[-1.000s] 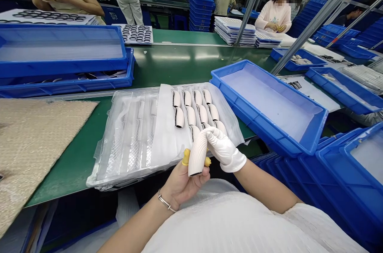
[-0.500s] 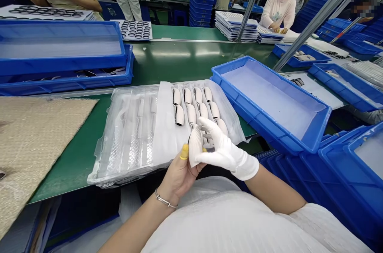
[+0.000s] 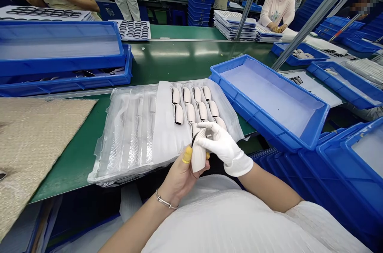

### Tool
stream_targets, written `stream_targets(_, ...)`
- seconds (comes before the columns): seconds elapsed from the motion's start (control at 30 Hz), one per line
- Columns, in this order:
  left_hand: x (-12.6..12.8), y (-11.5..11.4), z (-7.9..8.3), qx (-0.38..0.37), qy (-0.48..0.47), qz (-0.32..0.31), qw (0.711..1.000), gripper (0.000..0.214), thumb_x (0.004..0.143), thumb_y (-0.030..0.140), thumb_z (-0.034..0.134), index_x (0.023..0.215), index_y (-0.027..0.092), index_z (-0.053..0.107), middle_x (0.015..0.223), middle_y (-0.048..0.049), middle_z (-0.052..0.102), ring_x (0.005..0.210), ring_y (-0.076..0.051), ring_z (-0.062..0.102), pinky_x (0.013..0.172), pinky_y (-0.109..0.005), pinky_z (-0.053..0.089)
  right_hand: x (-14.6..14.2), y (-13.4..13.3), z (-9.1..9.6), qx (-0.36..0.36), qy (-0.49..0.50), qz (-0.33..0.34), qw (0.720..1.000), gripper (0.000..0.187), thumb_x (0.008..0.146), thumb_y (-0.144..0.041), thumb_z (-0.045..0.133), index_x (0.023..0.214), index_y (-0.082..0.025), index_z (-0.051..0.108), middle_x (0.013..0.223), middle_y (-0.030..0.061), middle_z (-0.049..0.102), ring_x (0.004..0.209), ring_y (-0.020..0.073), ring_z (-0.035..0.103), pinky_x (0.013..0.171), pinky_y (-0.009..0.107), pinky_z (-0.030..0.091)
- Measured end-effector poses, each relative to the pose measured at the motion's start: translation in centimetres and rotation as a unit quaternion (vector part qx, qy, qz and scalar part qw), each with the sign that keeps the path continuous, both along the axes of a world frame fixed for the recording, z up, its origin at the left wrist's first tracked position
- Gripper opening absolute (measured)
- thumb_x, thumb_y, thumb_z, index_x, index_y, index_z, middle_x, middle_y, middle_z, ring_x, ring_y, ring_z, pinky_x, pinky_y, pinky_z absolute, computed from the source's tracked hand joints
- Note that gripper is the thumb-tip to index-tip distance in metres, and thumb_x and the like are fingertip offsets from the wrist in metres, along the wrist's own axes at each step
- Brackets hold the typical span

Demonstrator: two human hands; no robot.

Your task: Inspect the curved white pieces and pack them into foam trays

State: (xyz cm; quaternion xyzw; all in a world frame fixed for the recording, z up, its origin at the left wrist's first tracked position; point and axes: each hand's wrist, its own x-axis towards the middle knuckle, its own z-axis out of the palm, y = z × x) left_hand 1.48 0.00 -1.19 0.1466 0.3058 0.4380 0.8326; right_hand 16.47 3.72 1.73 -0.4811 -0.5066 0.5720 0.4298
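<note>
My left hand (image 3: pixel 179 175), bare with yellow finger cots on the thumb and a finger, grips a white ribbed curved part (image 3: pixel 198 154) just in front of my body. My right hand (image 3: pixel 224 147), in a white glove, pinches the top end of the same part. Right behind the hands lies a clear plastic tray (image 3: pixel 128 133) with a white foam sheet, holding several similar white curved parts (image 3: pixel 194 105) in rows.
A blue bin (image 3: pixel 311 133) with a white liner stands to the right, with more blue bins (image 3: pixel 356 157) around it. Stacked blue bins (image 3: pixel 60 71) sit at the left, and a beige mat (image 3: pixel 36 137) lies beside them. Other people work beyond the green conveyor belt (image 3: pixel 179 61).
My hands have turned the white part: its dark inner edge now shows at the top. My gloved fingers moved from its side to its top end.
</note>
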Motion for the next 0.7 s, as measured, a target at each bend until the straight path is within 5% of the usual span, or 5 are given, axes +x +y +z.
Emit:
stream_targets(0.1,-0.1,-0.2,0.3,0.018,0.005,-0.021,1.000,0.050,0.073,0.057,0.079,0.096,0.014,0.070,0.082,-0.0059,0.073,0.066,-0.014,0.069,0.068,-0.025,0.059,0.2,0.7,-0.5,-0.028,0.068,-0.019,0.997,0.033,0.082,-0.048,0.072,0.093,-0.018,0.068,0.080,0.0015,0.064,0.065,0.0107,0.058,0.062,0.025,0.050)
stream_targets(0.23,0.0,-0.2,0.3,0.019,0.001,-0.025,0.999,0.049,0.073,0.056,0.080,0.094,0.013,0.068,0.082,-0.0065,0.073,0.066,-0.015,0.068,0.067,-0.026,0.059,0.8,1.6,-1.8,-0.004,0.090,-0.040,0.995,0.037,0.085,-0.054,0.068,0.080,-0.016,0.067,0.072,0.0020,0.065,0.055,0.0084,0.052,0.048,0.020,0.039)
stream_targets(0.43,0.1,-0.1,-0.1,0.018,0.011,-0.019,1.000,0.050,0.073,0.056,0.079,0.097,0.013,0.067,0.084,-0.0073,0.073,0.067,-0.015,0.069,0.069,-0.026,0.060,1.4,1.5,-1.6,-0.018,0.126,-0.076,0.989,0.032,0.088,-0.048,0.066,0.097,-0.018,0.065,0.067,-0.0016,0.059,0.054,0.0087,0.051,0.051,0.021,0.042)
stream_targets(0.57,0.0,0.1,0.5,-0.022,0.002,-0.018,1.000,0.041,0.080,0.050,0.076,0.096,0.013,0.070,0.086,-0.0070,0.073,0.070,-0.014,0.069,0.072,-0.026,0.062,1.2,0.5,-0.5,-0.020,0.058,0.033,0.998,0.041,0.081,-0.037,0.076,0.116,-0.021,0.061,0.090,0.0013,0.064,0.076,0.0128,0.062,0.069,0.026,0.053)
stream_targets(0.7,-0.1,0.1,1.8,-0.121,-0.028,-0.031,0.992,0.040,0.097,0.044,0.054,0.090,0.009,0.071,0.079,-0.0072,0.071,0.062,-0.011,0.068,0.065,-0.023,0.062,0.9,0.5,-0.7,-0.078,0.081,0.042,0.993,0.040,0.081,-0.045,0.076,0.109,-0.020,0.062,0.083,-0.0010,0.061,0.066,0.0099,0.060,0.058,0.023,0.050)
